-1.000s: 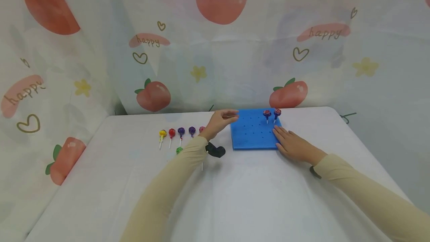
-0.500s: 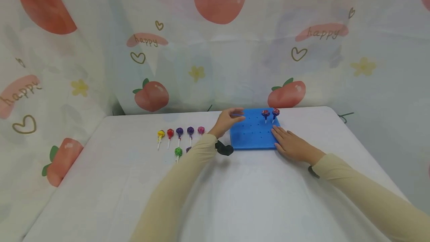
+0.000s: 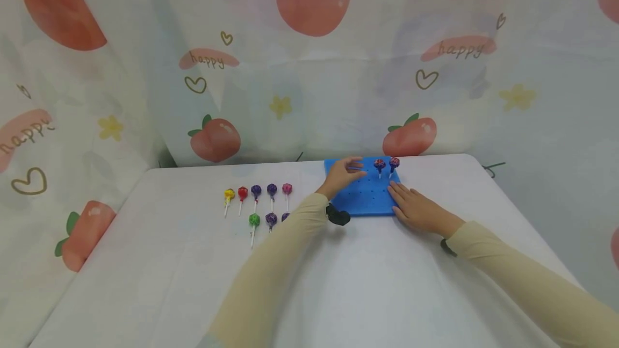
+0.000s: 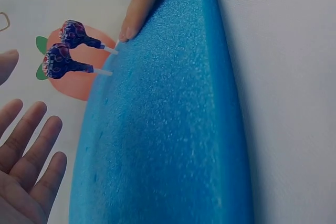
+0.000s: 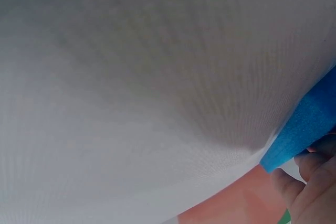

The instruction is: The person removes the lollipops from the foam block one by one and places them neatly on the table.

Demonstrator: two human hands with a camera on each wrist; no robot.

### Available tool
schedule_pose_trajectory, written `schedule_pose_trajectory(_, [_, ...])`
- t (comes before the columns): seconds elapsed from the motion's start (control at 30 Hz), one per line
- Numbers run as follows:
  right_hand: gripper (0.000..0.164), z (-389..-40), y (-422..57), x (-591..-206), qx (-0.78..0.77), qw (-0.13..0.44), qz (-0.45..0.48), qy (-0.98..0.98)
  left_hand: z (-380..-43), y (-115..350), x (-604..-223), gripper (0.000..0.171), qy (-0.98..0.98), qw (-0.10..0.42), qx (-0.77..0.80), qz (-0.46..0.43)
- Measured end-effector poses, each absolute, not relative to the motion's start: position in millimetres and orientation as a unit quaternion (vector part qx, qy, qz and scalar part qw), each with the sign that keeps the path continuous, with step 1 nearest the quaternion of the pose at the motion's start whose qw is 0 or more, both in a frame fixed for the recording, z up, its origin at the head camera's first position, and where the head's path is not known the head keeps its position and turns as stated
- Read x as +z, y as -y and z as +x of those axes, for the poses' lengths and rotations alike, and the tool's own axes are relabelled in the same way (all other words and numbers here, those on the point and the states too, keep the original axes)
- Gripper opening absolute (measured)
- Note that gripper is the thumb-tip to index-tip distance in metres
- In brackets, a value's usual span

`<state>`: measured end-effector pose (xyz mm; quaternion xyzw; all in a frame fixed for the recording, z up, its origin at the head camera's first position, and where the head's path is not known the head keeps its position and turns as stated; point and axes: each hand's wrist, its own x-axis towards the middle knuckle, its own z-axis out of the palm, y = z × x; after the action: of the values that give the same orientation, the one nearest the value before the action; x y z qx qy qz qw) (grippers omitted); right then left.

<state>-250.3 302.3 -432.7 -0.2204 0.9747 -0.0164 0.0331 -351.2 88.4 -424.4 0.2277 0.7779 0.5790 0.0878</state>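
A blue foam board (image 3: 365, 205) dotted with small holes lies on the table. Two lollipops in dark red-and-blue wrappers, one (image 3: 379, 165) beside the other (image 3: 394, 162), stand with their sticks in its far right part. My left hand (image 3: 340, 179) hovers over the board's left side. In the left wrist view its fingers (image 4: 38, 153) are spread with nothing between them and the thumb, and the lollipops are a short way beyond. At the board's right edge rests my right hand (image 3: 419, 211), its fingers stretched out along the edge.
Left of the board, several wrapped lollipops lie in two rows on the white tablecloth (image 3: 145, 262): yellow (image 3: 229, 194), red (image 3: 243, 193), purple (image 3: 256, 191), pink (image 3: 287, 189) and green (image 3: 254, 220) among them. My left sleeve (image 3: 271, 267) covers part of the front row. A printed curtain (image 3: 314, 95) hangs behind.
My left hand has moved right, from the board's left edge to over the board, uncovering more lollipops. My right hand stays at the right edge; the view has shifted slightly.
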Motion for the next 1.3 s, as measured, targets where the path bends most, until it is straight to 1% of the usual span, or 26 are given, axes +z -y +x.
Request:
schedule_pose_trajectory(0.17, [0.061,-250,-301,-432,-0.023,0.039,-0.214,-0.976,-351,-96,-425,0.048,-0.79,0.085,0.567,0.219])
schedule_pose_trajectory(0.4, [0.058,-248,-301,-430,-0.016,0.028,-0.22,-0.975,-353,-103,-422,0.045,-0.799,0.089,0.558,0.205])
schedule_pose_trajectory(0.63, [0.058,-248,-303,-430,-0.01,0.027,-0.222,-0.975,-358,-111,-427,0.044,-0.795,0.091,0.567,0.198])
schedule_pose_trajectory(0.87, [0.058,-247,-301,-430,-0.018,0.033,-0.217,-0.975,-359,-121,-434,0.042,-0.781,0.104,0.584,0.195])
schedule_pose_trajectory(1.1, [0.059,-247,-301,-432,-0.011,0.03,-0.218,-0.975,-359,-131,-442,0.039,-0.786,0.102,0.584,0.173])
schedule_pose_trajectory(1.3, [0.058,-247,-302,-431,-0.012,0.026,-0.22,-0.975,-359,-142,-442,0.042,-0.799,0.124,0.565,0.164])
